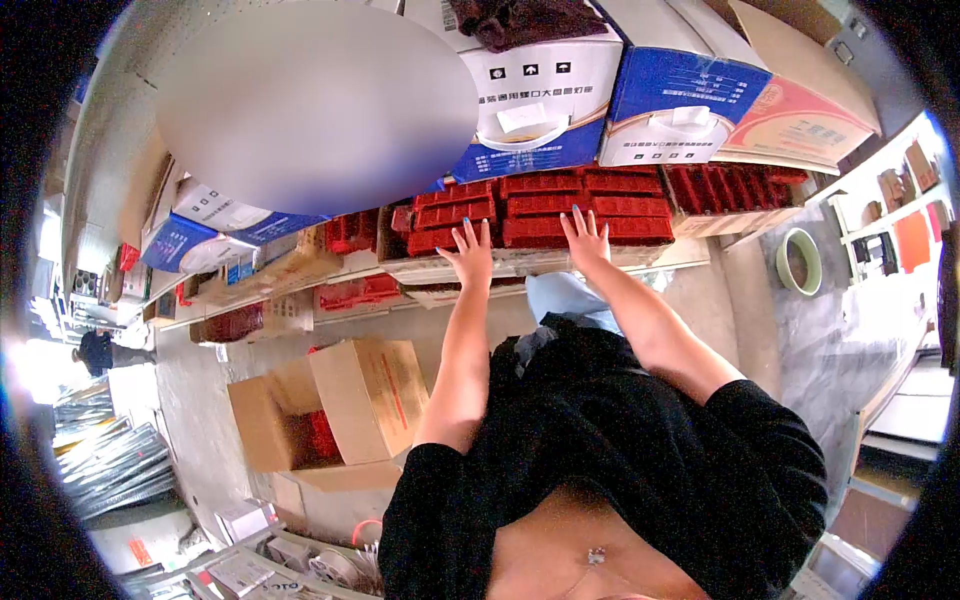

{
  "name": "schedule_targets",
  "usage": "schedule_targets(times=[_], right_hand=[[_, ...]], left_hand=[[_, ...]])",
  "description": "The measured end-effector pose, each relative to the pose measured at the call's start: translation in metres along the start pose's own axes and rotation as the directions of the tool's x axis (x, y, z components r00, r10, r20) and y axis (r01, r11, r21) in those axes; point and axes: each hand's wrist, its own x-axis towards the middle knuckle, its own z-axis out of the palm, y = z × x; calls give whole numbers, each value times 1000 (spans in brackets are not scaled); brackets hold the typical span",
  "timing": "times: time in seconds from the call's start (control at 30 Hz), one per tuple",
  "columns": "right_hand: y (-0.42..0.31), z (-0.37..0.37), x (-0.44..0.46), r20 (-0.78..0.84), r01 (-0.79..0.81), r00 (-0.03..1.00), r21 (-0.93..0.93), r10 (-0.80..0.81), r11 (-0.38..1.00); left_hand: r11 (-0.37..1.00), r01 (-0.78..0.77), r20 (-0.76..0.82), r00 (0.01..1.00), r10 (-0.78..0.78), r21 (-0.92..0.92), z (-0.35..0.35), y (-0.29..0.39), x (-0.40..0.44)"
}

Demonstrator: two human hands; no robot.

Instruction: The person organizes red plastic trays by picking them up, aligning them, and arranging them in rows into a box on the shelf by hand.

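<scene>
Side by side on a shelf, rows of red packs (540, 207) fill an open cardboard carton (400, 268). My left hand (468, 258) is spread over the front edge of the left-hand packs, its fingertips touching or just above them. Over the right-hand packs, my right hand (588, 242) also has its fingers apart. Neither hand holds anything. What the red packs contain cannot be made out.
Blue and white boxes (690, 75) stand behind the packs, beside a tan carton (805, 120). More red packs (735, 190) lie at the right. An open cardboard box (370, 400) is on the floor, and a green bin (797, 262) stands right.
</scene>
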Motion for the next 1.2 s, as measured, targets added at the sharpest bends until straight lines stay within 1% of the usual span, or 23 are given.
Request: schedule_targets(times=[0.07, 0.1, 0.13, 0.2, 0.23, 0.3, 0.33, 0.4, 0.47, 0.5, 0.57, 0.67, 0.7, 0.73, 0.77, 0.83, 0.93, 1.03, 1.07, 1.13, 1.17, 1.2], right_hand=[[3, 4, -4, -1, -13, 1000, 35, 13, 999], [4, 2, -7, 7, -26, 1000, 20, 26, 999], [3, 0, -12, -30, -48, 998, 13, 48, 999], [5, -1, -19, -24, -35, 999, 35, 36, 999], [5, -2, -21, -13, -36, 999, 45, 36, 998], [6, -4, -26, 7, -42, 999, 62, 42, 997], [6, -4, -28, 35, -48, 998, 26, 47, 999], [8, -3, -35, 25, -38, 999, 50, 36, 998], [9, 0, -40, -4, -54, 998, 57, 55, 997], [11, 2, -43, -16, -63, 998, 59, 64, 996], [18, 8, -52, -80, -28, 996, 125, 38, 992], [27, 8, -66, -171, 16, 985, 188, 17, 982], [32, 10, -71, -204, 32, 979, 194, 8, 980], [37, 12, -76, -236, 50, 972, 199, -1, 979], [42, 14, -81, -261, 57, 965, 175, -10, 983], [52, 14, -93, -251, 60, 968, 206, -6, 977], [72, 21, -108, -270, 49, 963, 207, 9, 977], [101, 33, -129, -313, 47, 950, 218, 24, 975], [110, 37, -136, -357, 23, 933, 162, 37, 986], [137, 38, -157, -298, -17, 952, 195, 75, 981], [154, 38, -169, -265, -31, 960, 223, 91, 974], [169, 33, -184, -229, -45, 968, 252, 105, 967]], left_hand=[[1000, -3, 22, 1000, 2, 24, -2, 2, 1], [999, -31, 35, 999, 30, 32, -6, 3, 1], [998, -43, 28, 999, 41, 51, -7, 6, 1], [994, -81, -26, 996, 83, 72, -1, 13, 4], [991, -107, -129, 985, 116, 77, 7, 14, 7], [990, -130, -98, 986, 135, 55, 9, 19, 6], [989, -141, -84, 986, 145, 46, 3, 21, 2], [983, -163, -58, 984, 168, 91, -10, 25, -4], [979, -168, -116, 976, 182, 117, -3, 30, -3], [976, -208, -142, 966, 216, 68, -6, 33, -6], [957, -289, -192, 941, 279, -28, -10, 38, -13], [927, -375, -253, 899, 357, -24, -11, 55, -21], [914, -406, -246, 887, 391, -9, -12, 62, -25], [903, -429, -225, 881, 415, -15, -15, 70, -30], [891, -454, -238, 866, 440, -6, -14, 78, -35], [870, -493, -250, 842, 477, 1, -15, 96, -42], [834, -551, -183, 818, 545, 18, -18, 128, -52], [801, -598, -221, 777, 590, 33, -18, 166, -61], [789, -614, -247, 763, 597, 13, -19, 182, -64], [764, -645, -300, 734, 609, -27, -18, 214, -69], [764, -644, -299, 724, 621, 26, -18, 232, -74], [758, -652, -286, 722, 631, 28, -23, 249, -81]])
